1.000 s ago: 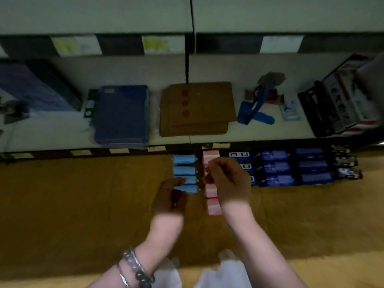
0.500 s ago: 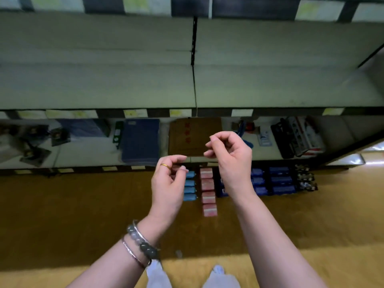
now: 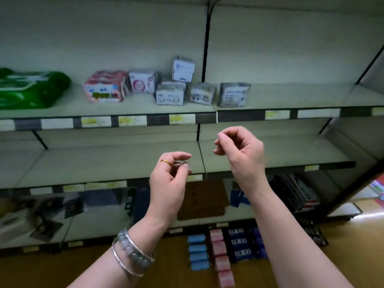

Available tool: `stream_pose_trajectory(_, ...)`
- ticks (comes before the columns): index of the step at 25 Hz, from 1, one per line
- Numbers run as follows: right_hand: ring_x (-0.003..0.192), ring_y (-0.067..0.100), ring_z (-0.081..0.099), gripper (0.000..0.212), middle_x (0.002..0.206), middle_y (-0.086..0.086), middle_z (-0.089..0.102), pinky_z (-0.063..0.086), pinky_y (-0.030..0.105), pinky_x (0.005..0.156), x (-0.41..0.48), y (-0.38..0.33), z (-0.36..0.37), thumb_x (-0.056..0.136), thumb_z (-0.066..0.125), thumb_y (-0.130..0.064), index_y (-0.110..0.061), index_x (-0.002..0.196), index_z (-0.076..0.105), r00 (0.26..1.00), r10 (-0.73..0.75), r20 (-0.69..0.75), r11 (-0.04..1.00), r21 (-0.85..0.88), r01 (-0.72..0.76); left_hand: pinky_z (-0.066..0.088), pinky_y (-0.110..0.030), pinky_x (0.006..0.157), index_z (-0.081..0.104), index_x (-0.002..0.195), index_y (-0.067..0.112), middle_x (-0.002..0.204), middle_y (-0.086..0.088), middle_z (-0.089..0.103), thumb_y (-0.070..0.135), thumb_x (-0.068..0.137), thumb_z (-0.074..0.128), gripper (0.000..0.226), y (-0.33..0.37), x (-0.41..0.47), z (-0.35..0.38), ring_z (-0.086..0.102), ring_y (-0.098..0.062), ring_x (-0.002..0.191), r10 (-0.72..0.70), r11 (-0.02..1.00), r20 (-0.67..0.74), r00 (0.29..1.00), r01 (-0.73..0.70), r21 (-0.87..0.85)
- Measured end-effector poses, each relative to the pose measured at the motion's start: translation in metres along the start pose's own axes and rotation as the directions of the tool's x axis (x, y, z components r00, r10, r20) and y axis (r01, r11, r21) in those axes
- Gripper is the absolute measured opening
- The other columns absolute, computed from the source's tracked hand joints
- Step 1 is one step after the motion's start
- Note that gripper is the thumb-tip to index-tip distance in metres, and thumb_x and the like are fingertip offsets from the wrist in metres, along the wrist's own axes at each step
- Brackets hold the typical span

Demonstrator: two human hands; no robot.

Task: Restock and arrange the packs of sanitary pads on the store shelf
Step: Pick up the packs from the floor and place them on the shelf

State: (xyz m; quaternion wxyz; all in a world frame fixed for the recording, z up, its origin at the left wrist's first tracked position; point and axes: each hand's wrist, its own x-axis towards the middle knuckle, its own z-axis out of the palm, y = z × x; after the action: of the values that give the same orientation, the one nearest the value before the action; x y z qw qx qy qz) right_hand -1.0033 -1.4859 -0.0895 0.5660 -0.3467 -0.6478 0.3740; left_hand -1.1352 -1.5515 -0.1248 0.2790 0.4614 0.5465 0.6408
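**A:** Where are the packs of sanitary pads?

**B:** In two places. Some are on the upper shelf [image 3: 291, 96], across the middle of the frame. There is a pink bundle [image 3: 105, 89] with a white pack with a pink ring [image 3: 143, 81] just beside it. Next come grey-white packs [image 3: 170, 94], one of them perched on top of another. More lie on the wooden floor [image 3: 41, 271] at bottom centre, in three rows side by side. These are a row of light blue packs [image 3: 197, 252], a row of pink packs [image 3: 221, 256] and a row of dark blue packs [image 3: 239, 246].

**A:** And the hands?

**B:** Both are raised in front of the middle shelf [image 3: 104, 163], apart from each other. The left hand [image 3: 168, 179] is at centre frame, fingers curled and thumb tip close to a fingertip. I see nothing held there. It wears a gold ring [image 3: 165, 161], and bracelets [image 3: 133, 252] circle the wrist. The right hand [image 3: 241, 154] is higher and further right in the frame. It is curled too, and nothing shows in it.

**A:** Anything else?

**B:** A blurred green pack [image 3: 31, 88] lies at the far left of the upper shelf. Flat brown cardboard [image 3: 207, 200] lies on the lowest shelf, showing between the forearms.
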Motion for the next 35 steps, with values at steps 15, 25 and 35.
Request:
stream_pose_trajectory(15, 0.059, 0.014, 0.061, 0.023, 0.066, 0.003, 0.062, 0.053, 0.038, 0.064, 0.151, 0.010, -0.044, 0.089, 0.058, -0.002, -0.018, 0.073, 0.059, 0.994, -0.106, 0.020, 0.994, 0.005, 0.106, 0.051, -0.020, 0.069, 0.061, 0.088, 0.020, 0.077, -0.002, 0.062, -0.003, 0.088, 0.052, 0.024, 0.039, 0.135, 0.075, 0.060, -0.004, 0.067, 0.109, 0.994, -0.043, 0.993, -0.108, 0.024)
stream_pose_trajectory(25, 0.065, 0.018, 0.060, 0.026, 0.070, 0.005, 0.062, 0.051, 0.029, 0.064, 0.261, 0.055, -0.062, 0.086, 0.056, 0.000, -0.019, 0.069, 0.059, 0.997, -0.017, 0.080, 0.998, -0.063, 0.023, 0.050, -0.033, 0.072, 0.060, 0.087, 0.021, 0.076, -0.005, 0.062, -0.002, 0.087, 0.051, 0.025, 0.015, 0.207, 0.109, 0.060, -0.017, 0.073, 0.023, 0.995, -0.067, 0.998, -0.017, 0.096)
stream_pose_trajectory(35, 0.135, 0.025, 0.030, 0.093, 0.148, 0.010, 0.031, 0.028, 0.030, 0.108, 0.336, 0.148, -0.034, 0.075, 0.076, -0.024, -0.017, 0.148, 0.019, 0.787, 0.457, 0.414, 0.459, -0.868, 0.190, 0.049, -0.022, 0.073, 0.058, 0.082, 0.026, 0.084, 0.004, 0.061, -0.003, 0.088, 0.054, 0.029, -0.034, 0.306, 0.119, 0.060, -0.012, 0.072, -0.039, 0.994, 0.094, 0.995, 0.029, 0.106)
